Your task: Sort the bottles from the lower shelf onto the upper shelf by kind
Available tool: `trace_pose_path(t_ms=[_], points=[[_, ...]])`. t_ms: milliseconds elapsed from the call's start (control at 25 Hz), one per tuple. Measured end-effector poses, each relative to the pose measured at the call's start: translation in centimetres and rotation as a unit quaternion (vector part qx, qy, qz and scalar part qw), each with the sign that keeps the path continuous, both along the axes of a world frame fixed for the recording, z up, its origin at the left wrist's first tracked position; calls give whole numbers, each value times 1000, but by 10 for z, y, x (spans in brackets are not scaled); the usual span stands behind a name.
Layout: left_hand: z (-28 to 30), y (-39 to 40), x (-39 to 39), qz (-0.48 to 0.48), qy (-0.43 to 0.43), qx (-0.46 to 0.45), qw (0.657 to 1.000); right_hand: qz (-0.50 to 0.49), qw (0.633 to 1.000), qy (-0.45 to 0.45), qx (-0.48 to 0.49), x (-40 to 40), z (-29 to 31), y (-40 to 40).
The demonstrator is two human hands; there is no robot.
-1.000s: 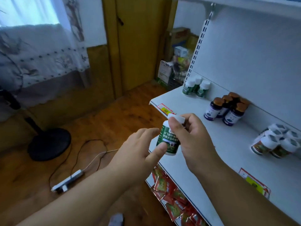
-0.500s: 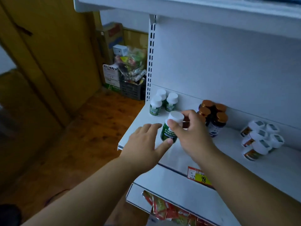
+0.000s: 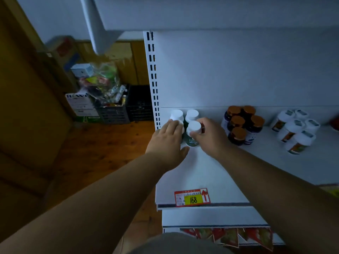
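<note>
Partly under left hand [image 3: 166, 142]: fourth bottle [image 3: 181, 125]

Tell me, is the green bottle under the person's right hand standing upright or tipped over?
Upright. The green bottle stands on the shelf with its white cap on top, right hand gripping it at the cap.

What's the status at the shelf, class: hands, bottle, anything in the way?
Right hand grips the green bottle, set down among the white-capped group. Left hand rests open on a neighbouring bottle. Brown-capped bottles stand clear, right.
</note>
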State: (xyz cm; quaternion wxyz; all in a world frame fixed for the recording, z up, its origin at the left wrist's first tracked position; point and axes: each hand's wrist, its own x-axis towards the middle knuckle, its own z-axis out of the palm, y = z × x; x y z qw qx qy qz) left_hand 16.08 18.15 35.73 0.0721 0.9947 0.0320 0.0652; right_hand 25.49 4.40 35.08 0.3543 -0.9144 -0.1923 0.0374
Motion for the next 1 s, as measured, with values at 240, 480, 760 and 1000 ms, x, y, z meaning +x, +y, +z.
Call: trace_pose_path(t_ms=[240, 480, 760, 1000], points=[[-6, 20, 8, -61, -19, 16, 998, -39, 999, -23, -19, -4, -1, 16], [-8, 13, -13, -80, -71, -23, 994, -67, 994, -87, -20, -40, 11, 6], [-27, -65, -53, -186, -90, -105, 973, -126, 981, -149, -9, -98, 39, -92], [-23, -232, -60, -317, -60, -107, 940, -209, 963, -168, -25, -155, 56, -250]])
